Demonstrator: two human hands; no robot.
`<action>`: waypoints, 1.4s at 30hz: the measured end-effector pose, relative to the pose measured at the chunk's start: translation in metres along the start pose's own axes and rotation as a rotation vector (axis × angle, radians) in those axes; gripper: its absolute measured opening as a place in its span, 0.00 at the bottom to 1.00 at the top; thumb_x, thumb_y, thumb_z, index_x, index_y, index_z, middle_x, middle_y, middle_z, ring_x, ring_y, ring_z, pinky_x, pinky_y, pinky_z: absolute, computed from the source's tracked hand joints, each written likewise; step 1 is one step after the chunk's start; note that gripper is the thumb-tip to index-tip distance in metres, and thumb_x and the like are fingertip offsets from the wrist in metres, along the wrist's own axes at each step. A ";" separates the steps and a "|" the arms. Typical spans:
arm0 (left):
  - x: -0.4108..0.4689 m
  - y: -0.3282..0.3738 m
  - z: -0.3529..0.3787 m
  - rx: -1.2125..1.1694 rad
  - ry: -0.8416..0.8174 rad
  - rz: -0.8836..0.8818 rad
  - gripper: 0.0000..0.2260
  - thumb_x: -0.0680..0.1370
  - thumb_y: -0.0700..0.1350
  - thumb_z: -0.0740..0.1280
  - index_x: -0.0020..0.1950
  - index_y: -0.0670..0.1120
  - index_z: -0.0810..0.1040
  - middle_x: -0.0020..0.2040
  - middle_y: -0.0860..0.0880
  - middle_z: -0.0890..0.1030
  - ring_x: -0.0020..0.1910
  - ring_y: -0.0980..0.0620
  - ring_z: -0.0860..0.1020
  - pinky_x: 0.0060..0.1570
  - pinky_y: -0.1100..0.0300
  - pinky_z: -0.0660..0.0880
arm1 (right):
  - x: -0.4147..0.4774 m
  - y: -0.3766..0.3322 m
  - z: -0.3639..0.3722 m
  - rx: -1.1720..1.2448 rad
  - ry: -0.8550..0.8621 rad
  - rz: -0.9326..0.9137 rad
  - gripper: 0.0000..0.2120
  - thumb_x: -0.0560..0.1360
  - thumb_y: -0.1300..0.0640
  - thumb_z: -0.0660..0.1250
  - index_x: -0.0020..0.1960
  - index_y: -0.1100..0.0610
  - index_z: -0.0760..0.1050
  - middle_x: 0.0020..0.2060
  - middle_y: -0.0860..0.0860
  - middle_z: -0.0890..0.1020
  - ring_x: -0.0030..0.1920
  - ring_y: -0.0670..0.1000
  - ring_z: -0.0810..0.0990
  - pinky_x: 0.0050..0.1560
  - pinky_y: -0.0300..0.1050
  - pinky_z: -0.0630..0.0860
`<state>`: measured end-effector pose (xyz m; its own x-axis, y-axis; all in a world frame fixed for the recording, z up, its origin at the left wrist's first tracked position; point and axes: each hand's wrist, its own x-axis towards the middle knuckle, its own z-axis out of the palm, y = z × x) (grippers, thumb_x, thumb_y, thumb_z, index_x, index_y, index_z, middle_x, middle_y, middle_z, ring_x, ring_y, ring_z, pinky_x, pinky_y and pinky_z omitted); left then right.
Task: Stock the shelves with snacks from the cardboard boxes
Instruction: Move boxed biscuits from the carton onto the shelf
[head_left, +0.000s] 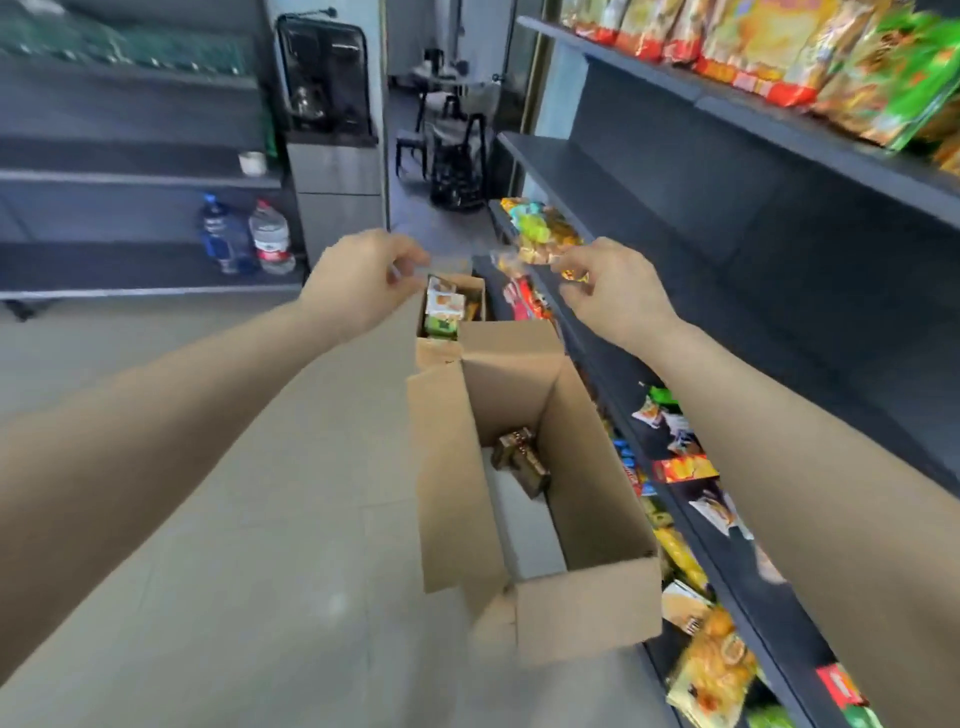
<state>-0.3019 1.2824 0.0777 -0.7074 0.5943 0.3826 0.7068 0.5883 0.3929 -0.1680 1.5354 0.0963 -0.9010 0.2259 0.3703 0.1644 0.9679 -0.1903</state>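
Here, right hand (613, 299) pinches crinkly plastic packet (524, 255).

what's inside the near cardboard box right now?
Some brown-gold packets lie on the floor of the near cardboard box, toward its far end; the floor beside them looks bare. The box's near wall covers the closest stretch of floor.

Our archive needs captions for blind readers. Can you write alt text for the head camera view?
A person's right hand pinches a small snack packet beside dark shelves; the left hand is raised with curled fingers, its hold blurred. Below stands an open cardboard box with a brown pack inside.
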 end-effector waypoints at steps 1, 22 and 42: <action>0.005 -0.023 0.000 0.004 -0.007 -0.019 0.09 0.77 0.47 0.70 0.57 0.49 0.82 0.48 0.49 0.80 0.43 0.48 0.78 0.47 0.55 0.73 | 0.019 -0.009 0.016 0.006 -0.018 -0.023 0.13 0.75 0.60 0.67 0.59 0.53 0.82 0.51 0.55 0.82 0.53 0.59 0.79 0.52 0.53 0.77; 0.363 -0.342 0.096 0.099 -0.164 -0.178 0.09 0.78 0.51 0.67 0.57 0.52 0.81 0.53 0.48 0.79 0.50 0.43 0.78 0.53 0.49 0.76 | 0.464 0.006 0.274 0.041 -0.230 0.023 0.13 0.76 0.56 0.67 0.60 0.48 0.80 0.51 0.51 0.80 0.51 0.56 0.79 0.51 0.52 0.77; 0.775 -0.550 0.288 0.020 -0.434 0.178 0.11 0.79 0.49 0.67 0.61 0.50 0.80 0.48 0.51 0.78 0.56 0.44 0.77 0.50 0.53 0.70 | 0.768 0.135 0.486 0.024 -0.276 0.441 0.15 0.75 0.58 0.68 0.62 0.51 0.81 0.54 0.54 0.82 0.55 0.57 0.80 0.51 0.46 0.72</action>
<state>-1.2364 1.5779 -0.0823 -0.5088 0.8590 0.0563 0.8201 0.4638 0.3353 -1.0332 1.7859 -0.0869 -0.8213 0.5705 -0.0028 0.5456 0.7839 -0.2964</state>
